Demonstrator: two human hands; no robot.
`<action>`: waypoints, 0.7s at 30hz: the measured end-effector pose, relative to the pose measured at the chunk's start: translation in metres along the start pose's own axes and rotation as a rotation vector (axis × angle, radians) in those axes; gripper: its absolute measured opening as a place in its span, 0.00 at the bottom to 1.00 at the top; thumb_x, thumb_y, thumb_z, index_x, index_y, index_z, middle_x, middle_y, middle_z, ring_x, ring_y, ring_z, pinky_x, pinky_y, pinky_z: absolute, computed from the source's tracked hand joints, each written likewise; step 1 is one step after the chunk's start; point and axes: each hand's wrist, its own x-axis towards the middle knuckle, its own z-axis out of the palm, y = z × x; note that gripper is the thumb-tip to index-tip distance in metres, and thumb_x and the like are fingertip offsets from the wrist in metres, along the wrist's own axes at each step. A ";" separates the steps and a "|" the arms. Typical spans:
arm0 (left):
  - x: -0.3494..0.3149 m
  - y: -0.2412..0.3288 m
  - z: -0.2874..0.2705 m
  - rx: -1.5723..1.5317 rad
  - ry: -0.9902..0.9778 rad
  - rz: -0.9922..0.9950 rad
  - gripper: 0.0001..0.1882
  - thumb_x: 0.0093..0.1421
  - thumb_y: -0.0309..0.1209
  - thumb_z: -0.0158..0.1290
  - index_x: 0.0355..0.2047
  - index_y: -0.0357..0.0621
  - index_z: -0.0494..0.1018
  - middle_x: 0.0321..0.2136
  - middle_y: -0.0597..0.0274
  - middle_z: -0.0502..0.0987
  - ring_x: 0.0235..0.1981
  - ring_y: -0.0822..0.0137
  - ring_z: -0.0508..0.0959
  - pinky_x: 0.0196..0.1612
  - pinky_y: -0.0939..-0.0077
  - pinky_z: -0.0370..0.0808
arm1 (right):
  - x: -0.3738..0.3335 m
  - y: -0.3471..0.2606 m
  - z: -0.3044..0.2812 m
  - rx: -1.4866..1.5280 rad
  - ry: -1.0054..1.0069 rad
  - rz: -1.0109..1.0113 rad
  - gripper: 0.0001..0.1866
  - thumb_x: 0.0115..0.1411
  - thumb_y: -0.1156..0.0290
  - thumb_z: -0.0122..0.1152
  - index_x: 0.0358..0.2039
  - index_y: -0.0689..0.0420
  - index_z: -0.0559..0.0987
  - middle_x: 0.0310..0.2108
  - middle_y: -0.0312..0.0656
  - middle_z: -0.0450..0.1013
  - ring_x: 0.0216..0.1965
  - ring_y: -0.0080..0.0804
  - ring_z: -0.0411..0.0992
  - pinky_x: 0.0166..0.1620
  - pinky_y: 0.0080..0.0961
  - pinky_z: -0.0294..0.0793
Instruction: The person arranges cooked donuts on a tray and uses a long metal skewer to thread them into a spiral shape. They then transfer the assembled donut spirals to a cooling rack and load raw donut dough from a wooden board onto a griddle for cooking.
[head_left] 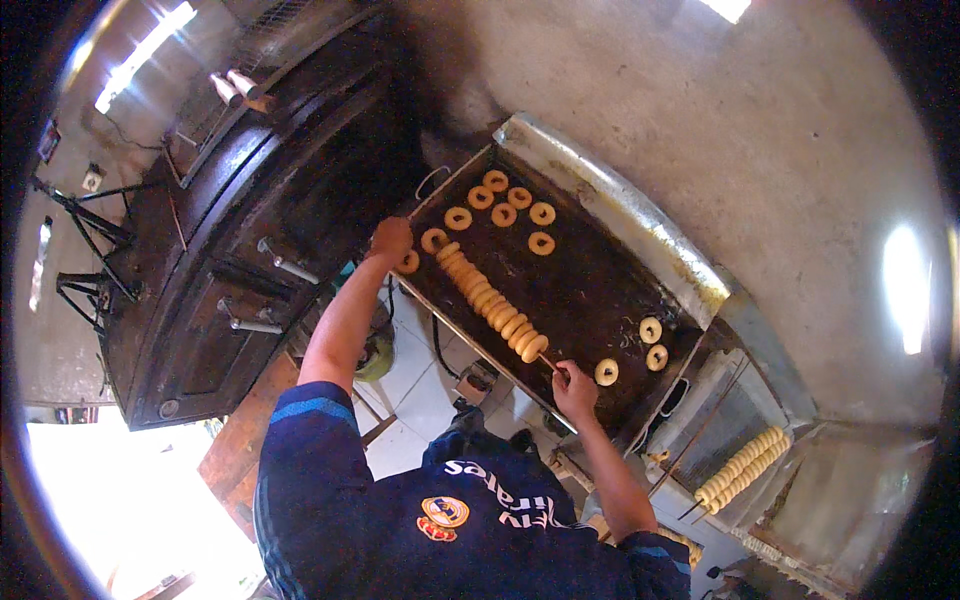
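My right hand (574, 392) pinches the near end of a thin stick (546, 361). A long row of pale golden dough rings (490, 302) is threaded on that stick, lying slantwise over a wide dark rectangular pan (570, 290). At the pan's left corner, my left hand (392, 240) is closed, and I cannot make out what its fingers hold. Right beside it lies a loose dough ring (407, 262). Several more loose rings (503, 215) rest at the pan's far left, and 3 others lie toward its right end, one being this ring (606, 372).
Two more threaded rows of rings (742, 468) sit on a metal tray (690, 430) at the right. A raised metal guard (610, 200) runs along the pan's far side. On the left stands a large dark metal oven (230, 250) with handles. White floor tiles (410, 370) show below.
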 end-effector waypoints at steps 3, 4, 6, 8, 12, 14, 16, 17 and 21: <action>0.007 -0.032 0.002 -0.081 0.146 0.062 0.13 0.65 0.36 0.54 0.37 0.41 0.83 0.37 0.40 0.84 0.42 0.38 0.83 0.48 0.45 0.80 | 0.011 0.018 0.029 0.208 0.137 -0.107 0.11 0.64 0.62 0.67 0.44 0.51 0.82 0.26 0.43 0.79 0.28 0.43 0.80 0.32 0.40 0.76; 0.012 -0.031 -0.005 -0.130 0.125 0.080 0.13 0.64 0.37 0.54 0.38 0.42 0.83 0.37 0.41 0.84 0.42 0.39 0.83 0.47 0.46 0.80 | 0.012 0.026 0.037 0.243 0.167 -0.112 0.11 0.65 0.62 0.68 0.44 0.52 0.82 0.26 0.43 0.78 0.28 0.42 0.80 0.32 0.39 0.75; 0.019 -0.024 -0.017 -0.229 0.066 0.124 0.13 0.64 0.38 0.55 0.38 0.44 0.83 0.37 0.42 0.84 0.42 0.40 0.83 0.46 0.47 0.80 | 0.009 0.041 0.049 0.309 0.227 -0.108 0.11 0.65 0.62 0.68 0.44 0.53 0.83 0.25 0.43 0.78 0.27 0.40 0.79 0.32 0.37 0.75; 0.019 -0.014 -0.020 -0.251 0.117 0.191 0.12 0.64 0.39 0.55 0.38 0.45 0.82 0.36 0.43 0.84 0.41 0.39 0.83 0.45 0.47 0.80 | 0.010 0.037 0.050 0.328 0.255 -0.103 0.11 0.65 0.63 0.69 0.42 0.55 0.83 0.27 0.42 0.79 0.28 0.38 0.80 0.33 0.35 0.75; 0.022 0.004 -0.005 -0.301 0.184 0.185 0.12 0.64 0.39 0.56 0.37 0.44 0.81 0.34 0.44 0.83 0.40 0.39 0.83 0.44 0.47 0.79 | 0.026 0.023 0.049 0.261 0.266 -0.044 0.12 0.64 0.61 0.69 0.43 0.53 0.83 0.27 0.41 0.80 0.29 0.38 0.80 0.34 0.36 0.76; 0.029 0.020 0.007 -0.299 0.137 0.215 0.11 0.64 0.38 0.56 0.36 0.45 0.81 0.34 0.45 0.84 0.40 0.40 0.83 0.43 0.47 0.80 | 0.032 0.019 0.039 0.148 0.245 0.012 0.12 0.64 0.59 0.69 0.43 0.51 0.83 0.27 0.41 0.80 0.29 0.40 0.81 0.34 0.37 0.76; 0.037 0.034 0.018 -0.243 0.147 0.205 0.10 0.64 0.37 0.56 0.35 0.46 0.82 0.34 0.46 0.84 0.40 0.41 0.83 0.44 0.47 0.80 | 0.026 0.014 0.023 0.035 0.170 0.115 0.13 0.64 0.57 0.68 0.44 0.49 0.82 0.27 0.41 0.81 0.30 0.42 0.81 0.34 0.39 0.77; 0.041 0.039 0.024 -0.185 0.176 0.175 0.10 0.64 0.36 0.55 0.35 0.46 0.82 0.34 0.46 0.84 0.40 0.41 0.84 0.44 0.47 0.80 | 0.022 0.001 0.009 -0.044 0.154 0.113 0.12 0.65 0.56 0.66 0.45 0.46 0.82 0.28 0.40 0.81 0.31 0.44 0.82 0.35 0.40 0.78; 0.079 0.043 0.034 -0.074 0.237 0.011 0.10 0.64 0.35 0.54 0.35 0.48 0.84 0.35 0.47 0.84 0.41 0.42 0.84 0.48 0.46 0.81 | 0.021 -0.014 -0.002 -0.042 0.157 0.068 0.11 0.66 0.58 0.64 0.46 0.45 0.81 0.29 0.45 0.82 0.31 0.51 0.81 0.34 0.49 0.77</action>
